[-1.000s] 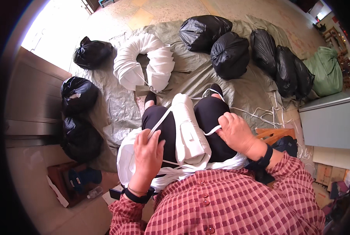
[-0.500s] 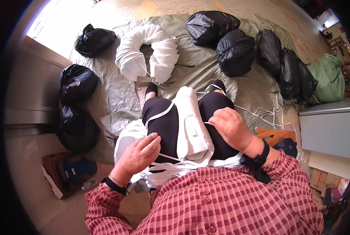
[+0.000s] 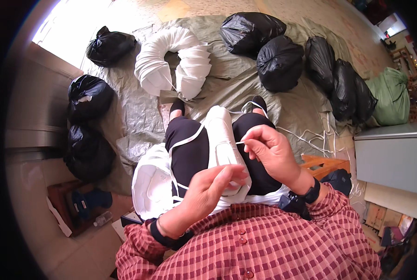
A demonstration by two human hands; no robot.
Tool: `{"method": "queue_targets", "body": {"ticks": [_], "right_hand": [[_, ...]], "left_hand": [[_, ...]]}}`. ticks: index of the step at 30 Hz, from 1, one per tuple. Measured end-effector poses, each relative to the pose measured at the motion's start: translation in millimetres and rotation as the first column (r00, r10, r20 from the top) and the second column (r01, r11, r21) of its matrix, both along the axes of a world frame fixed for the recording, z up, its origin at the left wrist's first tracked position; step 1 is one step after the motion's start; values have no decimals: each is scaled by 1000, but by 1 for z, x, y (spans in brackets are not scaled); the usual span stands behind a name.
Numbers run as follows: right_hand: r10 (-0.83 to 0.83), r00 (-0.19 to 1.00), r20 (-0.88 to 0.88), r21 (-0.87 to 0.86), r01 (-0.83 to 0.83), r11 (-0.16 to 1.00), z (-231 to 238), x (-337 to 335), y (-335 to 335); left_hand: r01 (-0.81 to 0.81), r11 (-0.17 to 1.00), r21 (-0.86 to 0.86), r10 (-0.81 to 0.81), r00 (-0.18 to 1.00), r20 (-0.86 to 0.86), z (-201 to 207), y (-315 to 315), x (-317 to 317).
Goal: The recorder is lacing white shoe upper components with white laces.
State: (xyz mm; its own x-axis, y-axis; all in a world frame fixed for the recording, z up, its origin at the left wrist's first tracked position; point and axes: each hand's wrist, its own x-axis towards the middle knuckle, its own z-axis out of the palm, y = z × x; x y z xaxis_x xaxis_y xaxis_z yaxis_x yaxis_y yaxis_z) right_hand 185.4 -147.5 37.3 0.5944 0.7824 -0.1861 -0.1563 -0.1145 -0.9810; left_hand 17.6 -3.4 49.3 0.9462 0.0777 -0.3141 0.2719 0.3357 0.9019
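Grey tarp [image 3: 227, 88], black bags [image 3: 276, 63] beyond, right hand [image 3: 271, 151] pinching white strap [image 3: 240, 142]

Matt white woven cloth bundle [image 3: 224, 149]; glossy black plastic bags [image 3: 277, 63]; dull grey-green woven tarpaulin [image 3: 227, 86]; soft checked cloth shirt [image 3: 273, 247].

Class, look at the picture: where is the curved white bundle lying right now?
In the head view, upper left of centre, the curved white bundle lies on the grey-green tarp, beyond the person's feet.
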Motion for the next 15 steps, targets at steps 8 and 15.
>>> {"method": "queue_targets", "body": {"ticks": [8, 15], "right_hand": [[131, 988, -83, 397, -88, 913, 43, -11, 5], [-376, 832, -407, 292, 509, 810, -44, 255, -168]], "left_hand": [[-244, 439, -865, 214, 963, -164, -1, 1, 86], [-515, 324, -793, 787, 612, -75, 14, 201, 35]]}}
